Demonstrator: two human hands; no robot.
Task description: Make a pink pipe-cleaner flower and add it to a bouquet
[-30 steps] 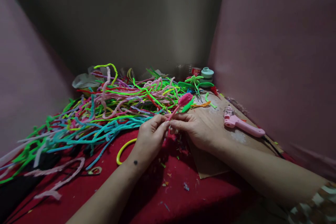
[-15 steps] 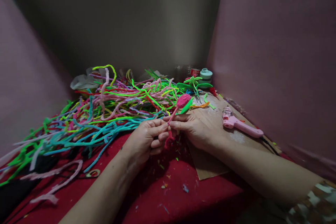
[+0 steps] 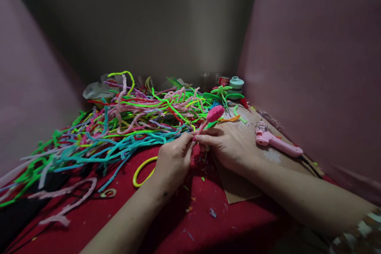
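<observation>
Pink walls [image 3: 312,47] stand on both sides of the red counter [image 3: 238,222], with a dark wall [image 3: 133,20] at the back. The left hand [image 3: 175,156] and the right hand [image 3: 230,147] each have a grip pinched on the low end of a pink stem [image 3: 204,127]. It leans up and to the right, with a fat pink bud [image 3: 215,114] on top, held above the counter. Half a second ago the left hand showed its curled fingers; now it has rolled over, so its back is up. The bud leans a bit more to the right, and a yellow ring [image 3: 145,162] shows again by that wrist. I think this is a twist at the bottom of the stem. A green leaf [image 3: 211,124] peeks out behind; I can't tell if it is joined on. Past the hands lies a big pile of fuzzy wires [image 3: 143,115]. On the right, a pink glue gun [image 3: 281,145] lies on a brown board [image 3: 244,190]. Behind the pile on the left is a clear bag [image 3: 97,90], but what is in it is not clear. Back on the right sits a jar [image 3: 236,83] with a pale blue top, and I can't see what it holds.
</observation>
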